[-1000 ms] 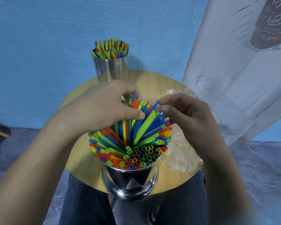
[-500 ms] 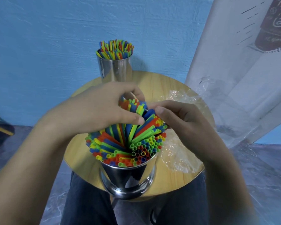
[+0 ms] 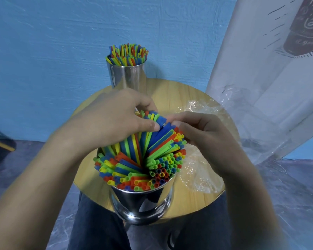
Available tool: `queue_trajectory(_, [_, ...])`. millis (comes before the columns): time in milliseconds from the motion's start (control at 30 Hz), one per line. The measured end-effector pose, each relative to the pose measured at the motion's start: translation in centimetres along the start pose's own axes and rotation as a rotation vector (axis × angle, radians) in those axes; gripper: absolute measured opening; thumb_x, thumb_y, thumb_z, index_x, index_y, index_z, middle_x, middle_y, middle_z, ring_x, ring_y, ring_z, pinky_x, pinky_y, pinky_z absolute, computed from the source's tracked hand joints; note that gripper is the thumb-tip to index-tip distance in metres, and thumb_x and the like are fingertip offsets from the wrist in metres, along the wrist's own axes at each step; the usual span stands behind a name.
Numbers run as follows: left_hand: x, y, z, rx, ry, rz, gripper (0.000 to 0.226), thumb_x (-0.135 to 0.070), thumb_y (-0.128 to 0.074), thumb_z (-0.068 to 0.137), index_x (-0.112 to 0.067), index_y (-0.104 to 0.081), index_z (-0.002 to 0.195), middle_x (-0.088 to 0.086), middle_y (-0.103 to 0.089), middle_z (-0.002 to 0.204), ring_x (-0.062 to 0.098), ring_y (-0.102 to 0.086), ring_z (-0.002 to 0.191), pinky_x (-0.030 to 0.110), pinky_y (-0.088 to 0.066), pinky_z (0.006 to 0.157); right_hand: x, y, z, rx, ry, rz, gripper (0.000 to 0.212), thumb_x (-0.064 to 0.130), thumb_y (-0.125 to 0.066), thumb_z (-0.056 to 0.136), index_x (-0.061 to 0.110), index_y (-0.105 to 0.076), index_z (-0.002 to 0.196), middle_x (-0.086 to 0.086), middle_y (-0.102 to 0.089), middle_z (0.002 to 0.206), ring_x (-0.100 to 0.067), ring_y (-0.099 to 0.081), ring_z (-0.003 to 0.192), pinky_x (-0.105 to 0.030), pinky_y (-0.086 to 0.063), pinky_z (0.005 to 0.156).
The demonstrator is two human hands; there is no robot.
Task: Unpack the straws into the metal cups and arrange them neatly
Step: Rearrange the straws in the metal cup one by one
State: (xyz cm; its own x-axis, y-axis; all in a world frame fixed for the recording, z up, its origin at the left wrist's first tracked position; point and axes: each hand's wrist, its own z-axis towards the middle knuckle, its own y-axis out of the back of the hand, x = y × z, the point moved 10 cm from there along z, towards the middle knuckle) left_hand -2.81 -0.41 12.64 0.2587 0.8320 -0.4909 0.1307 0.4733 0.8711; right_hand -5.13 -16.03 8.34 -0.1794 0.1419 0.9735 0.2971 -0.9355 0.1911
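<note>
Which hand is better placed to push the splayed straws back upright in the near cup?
Left, probably. The left hand lies over the colourful plastic straws fanned toward that side of the near shiny metal cup; the right hand only pinches tips at the far right edge.

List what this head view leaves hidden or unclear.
- Far rim of the near cup: covered by fanned straws and both hands.
- Left hand fingertips: tucked behind the straws.
- Right hand grip: blurred, so contact is unclear.
- Far cup base: behind the left hand.
- Table legs: below the top.
</note>
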Motion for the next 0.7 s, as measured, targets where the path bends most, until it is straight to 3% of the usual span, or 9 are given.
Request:
queue_trajectory(200, [0.1,0.3,0.2,-0.046,0.0,0.009,0.02,-0.058,-0.076,0.079,-0.041,-0.07,0.088,-0.026,-0.062,0.087,-0.007,-0.054,0.083,0.021,-0.037,0.065,-0.3,0.1,0.5,-0.027,0.034,-0.003,0.02,0.013,-0.056,0.103,0.018,-0.075,0.11,-0.01,-0.078,0.104,-0.033,-0.073,0.101,-0.063,-0.055,0.09])
queue_trajectory(333, [0.3,0.3,0.3,-0.054,0.003,-0.02,0.022,-0.058,-0.078,0.077,-0.04,-0.07,0.085,-0.022,-0.065,0.091,-0.002,-0.057,0.087,0.027,-0.043,0.071,0.1,0.3,0.5,-0.078,0.087,-0.003,0.014,0.024,-0.062,0.1,0.022,-0.076,0.104,-0.009,-0.078,0.099,-0.034,-0.073,0.096,-0.064,-0.055,0.085])
queue_trajectory(500, [0.8,0.3,0.3,-0.013,-0.011,-0.139,0.032,-0.071,-0.079,0.066,-0.046,-0.07,0.084,-0.022,-0.068,0.091,0.003,-0.063,0.087,0.036,-0.051,0.085,0.3,0.6,0.3,-0.112,0.108,-0.026,0.014,0.024,-0.062,0.098,0.026,-0.076,0.098,-0.006,-0.077,0.095,-0.033,-0.072,0.094,-0.058,-0.057,0.083])
queue_trajectory(600, [0.6,0.2,0.2,0.052,-0.042,-0.178,0.025,-0.06,-0.085,0.072,-0.047,-0.073,0.089,-0.021,-0.07,0.095,0.001,-0.065,0.081,0.035,-0.052,0.083,0.2,1.0,-0.1,-0.121,0.092,-0.064,0.017,0.024,-0.06,0.103,0.024,-0.076,0.1,-0.005,-0.077,0.095,-0.031,-0.071,0.092,-0.05,-0.059,0.08])
queue_trajectory(700, [0.5,0.3,0.2,0.067,-0.063,-0.195,0.015,-0.05,-0.082,0.079,-0.044,-0.075,0.09,-0.021,-0.07,0.097,-0.001,-0.065,0.08,0.035,-0.052,0.083,0.2,0.8,-0.7,-0.053,0.081,-0.094,0.03,0.044,-0.054,0.1,0.025,-0.077,0.104,-0.005,-0.076,0.099,-0.029,-0.071,0.092,-0.04,-0.061,0.076])
